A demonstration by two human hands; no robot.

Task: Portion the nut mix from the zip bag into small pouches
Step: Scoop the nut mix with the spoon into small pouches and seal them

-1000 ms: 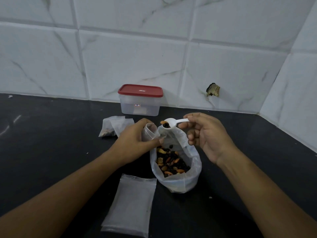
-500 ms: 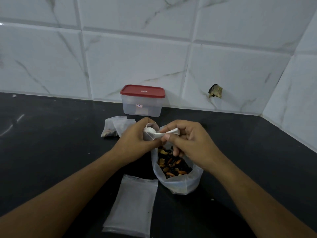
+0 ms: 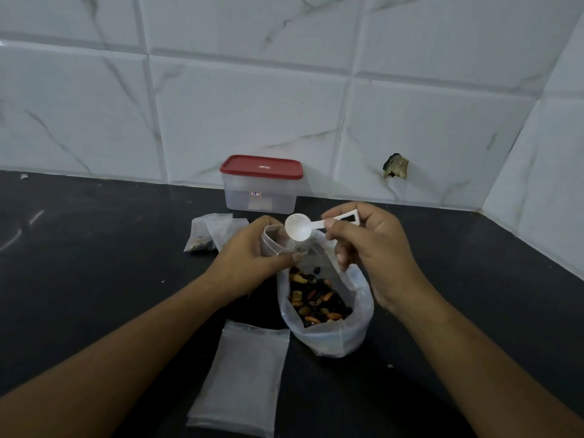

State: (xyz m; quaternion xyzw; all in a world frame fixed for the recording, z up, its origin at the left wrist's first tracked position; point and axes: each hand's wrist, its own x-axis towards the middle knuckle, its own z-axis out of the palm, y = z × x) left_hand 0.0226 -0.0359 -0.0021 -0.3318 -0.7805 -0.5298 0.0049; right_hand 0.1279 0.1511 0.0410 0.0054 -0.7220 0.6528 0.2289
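Note:
The clear zip bag [image 3: 331,336] stands open on the black counter, with the nut mix [image 3: 319,301] inside it. My left hand [image 3: 246,260] grips a small clear pouch [image 3: 273,243] with its mouth held open, just above the bag's far rim. My right hand [image 3: 369,248] pinches the handle of a white plastic scoop [image 3: 298,227]. The scoop's bowl is empty and hovers right over the pouch mouth.
A stack of flat small pouches [image 3: 243,377] lies near me, left of the bag. Two pouches holding some mix [image 3: 210,232] lie behind my left hand. A red-lidded clear box [image 3: 260,184] stands against the tiled wall. The wall closes in at the right.
The scoop came over full of mix, tipped into the pouch held by my left hand, and has now lifted back out empty.

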